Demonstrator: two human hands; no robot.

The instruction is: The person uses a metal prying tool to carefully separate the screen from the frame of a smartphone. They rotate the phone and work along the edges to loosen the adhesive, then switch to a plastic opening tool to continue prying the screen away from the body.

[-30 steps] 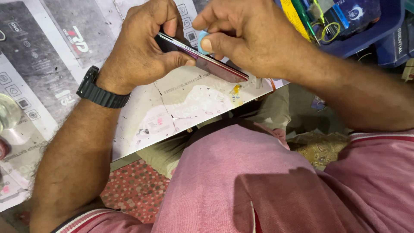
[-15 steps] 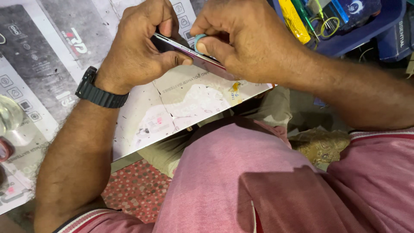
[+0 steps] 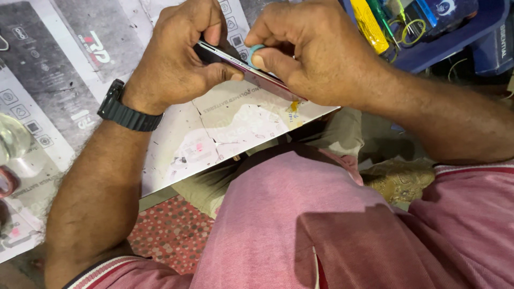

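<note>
Both hands grasp 1 phone (image 3: 251,72), long axis slanting across the bench (image 3: 214,123); left hand (image 3: 176,59) clenched at its far end, right hand (image 3: 316,53) pinching a blue pick (image 3: 254,51) against its edge.

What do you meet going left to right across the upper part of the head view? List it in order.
Clear glass object at the edge → black wristwatch → left hand → small light-blue pick against the phone edge → right hand → yellow tool → blue tray.

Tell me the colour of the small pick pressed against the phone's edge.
Light blue pick, pinched by the right hand; head view.
</note>
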